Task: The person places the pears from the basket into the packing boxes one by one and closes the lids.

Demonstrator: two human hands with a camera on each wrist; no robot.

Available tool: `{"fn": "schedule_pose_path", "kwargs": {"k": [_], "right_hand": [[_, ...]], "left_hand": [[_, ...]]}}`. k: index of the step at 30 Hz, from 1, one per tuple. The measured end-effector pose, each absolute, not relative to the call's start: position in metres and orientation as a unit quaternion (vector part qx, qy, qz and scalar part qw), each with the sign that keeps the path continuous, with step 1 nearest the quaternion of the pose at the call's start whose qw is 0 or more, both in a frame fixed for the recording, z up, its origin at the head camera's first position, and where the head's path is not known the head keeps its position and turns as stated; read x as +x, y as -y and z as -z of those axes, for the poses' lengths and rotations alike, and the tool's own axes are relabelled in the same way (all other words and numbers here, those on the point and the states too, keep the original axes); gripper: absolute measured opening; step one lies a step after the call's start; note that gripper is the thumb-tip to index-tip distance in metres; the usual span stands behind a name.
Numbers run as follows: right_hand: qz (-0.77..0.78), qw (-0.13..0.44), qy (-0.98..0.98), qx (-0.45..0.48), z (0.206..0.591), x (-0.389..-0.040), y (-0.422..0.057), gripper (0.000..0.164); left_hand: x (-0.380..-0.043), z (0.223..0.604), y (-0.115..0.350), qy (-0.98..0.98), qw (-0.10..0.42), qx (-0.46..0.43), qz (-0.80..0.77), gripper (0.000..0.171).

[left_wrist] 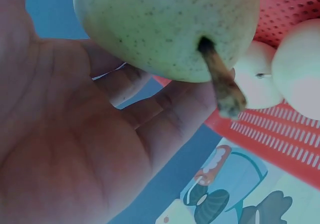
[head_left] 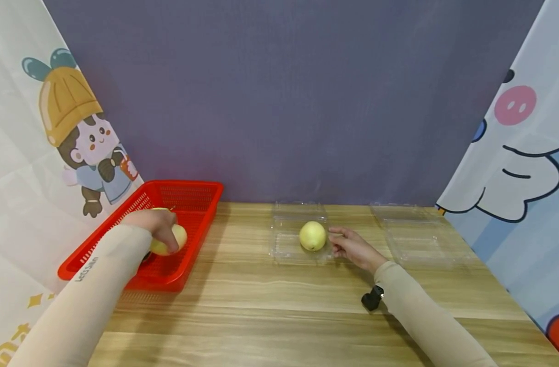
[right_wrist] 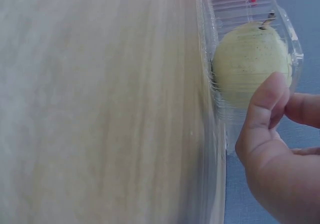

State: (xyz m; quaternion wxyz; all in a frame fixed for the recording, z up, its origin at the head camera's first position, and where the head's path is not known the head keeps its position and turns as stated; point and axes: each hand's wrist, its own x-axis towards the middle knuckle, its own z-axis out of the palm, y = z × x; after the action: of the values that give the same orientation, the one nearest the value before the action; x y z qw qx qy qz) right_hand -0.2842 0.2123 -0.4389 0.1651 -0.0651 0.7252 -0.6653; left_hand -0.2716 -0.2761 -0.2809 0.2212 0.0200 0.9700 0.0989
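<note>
My left hand [head_left: 153,225] grips a pale yellow-green pear [head_left: 180,236] over the red plastic basket [head_left: 198,224]. In the left wrist view the held pear [left_wrist: 160,29] shows its brown stem, with the fingers curled beneath. Two more pears, one of them a pale pear [left_wrist: 302,69], lie beyond it against the basket wall. A clear plastic box [head_left: 284,244] stands mid-table with one pear [head_left: 313,236] inside. At its right side, my right hand [head_left: 354,248] pinches the box's edge between thumb and fingers. The right wrist view shows the thumb [right_wrist: 272,89] overlapping the box wall beside the pear.
Another clear plastic box [head_left: 417,239] lies open on the wooden table [head_left: 261,321] at the right. A grey-purple panel [head_left: 284,102] rises behind the table. Printed cartoon sheets hang at both sides. A black device [head_left: 372,298] is strapped to the right wrist.
</note>
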Motion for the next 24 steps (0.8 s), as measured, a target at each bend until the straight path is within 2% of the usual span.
{"fn": "schedule_pose_path", "kwargs": {"k": [11, 15, 24], "right_hand": [[0.668, 0.164, -0.723, -0.065, 0.438, -0.283, -0.212, 0.058], [0.668, 0.163, -0.724, -0.063, 0.437, -0.283, -0.212, 0.058], [0.668, 0.164, -0.723, -0.062, 0.439, -0.283, -0.212, 0.058]], "left_hand": [[-0.277, 0.267, 0.275, -0.973, 0.203, 0.083, -0.071, 0.063], [-0.277, 0.261, 0.274, -0.977, 0.181, 0.098, -0.051, 0.063], [-0.276, 0.255, 0.265, -0.978, 0.169, 0.117, -0.045, 0.068]]}}
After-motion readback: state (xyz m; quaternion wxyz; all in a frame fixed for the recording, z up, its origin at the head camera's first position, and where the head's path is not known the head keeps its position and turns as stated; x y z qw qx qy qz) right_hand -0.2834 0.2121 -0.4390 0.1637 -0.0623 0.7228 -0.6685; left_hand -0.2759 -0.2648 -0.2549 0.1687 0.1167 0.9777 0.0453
